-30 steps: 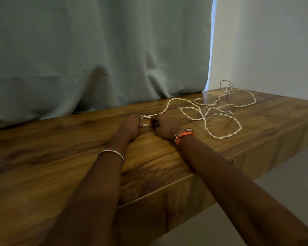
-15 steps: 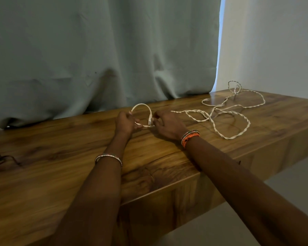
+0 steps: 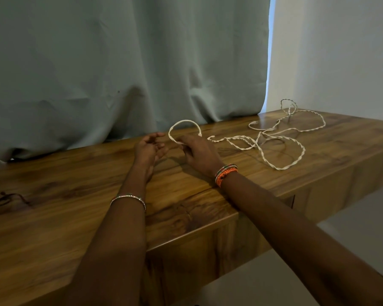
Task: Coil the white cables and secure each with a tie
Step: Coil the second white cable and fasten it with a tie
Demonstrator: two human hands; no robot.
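- right hand point(image 3: 200, 152) pinches the near end of the white cable point(image 3: 261, 141), fingers curled round it; one small loop point(image 3: 184, 129) stands up above the knuckles
- left hand point(image 3: 149, 147) just beside it, palm up, fingers loosely spread, holding nothing, apart from the loop
- rest of cable lies loose and twisted on the wooden table point(image 3: 75, 206), trailing right toward the far corner by the wall, well apart from the hands
- risk: loop is held at one point only, so it could spring open if the pinch slackens before the left hand takes it
- risk: the slack crosses over itself in several places; pulling it in fast likely tightens a knot or drags the whole tangle
- risk: twisted strands may kink, so coils would come out uneven
- risk: far bends sit near the table edge; a tug could drop them off
- a thin dark cord-like thing point(image 3: 5, 199) lies far left, maybe a tie, can't tell; reaching for it means freeing a hand, and the coil may unwind
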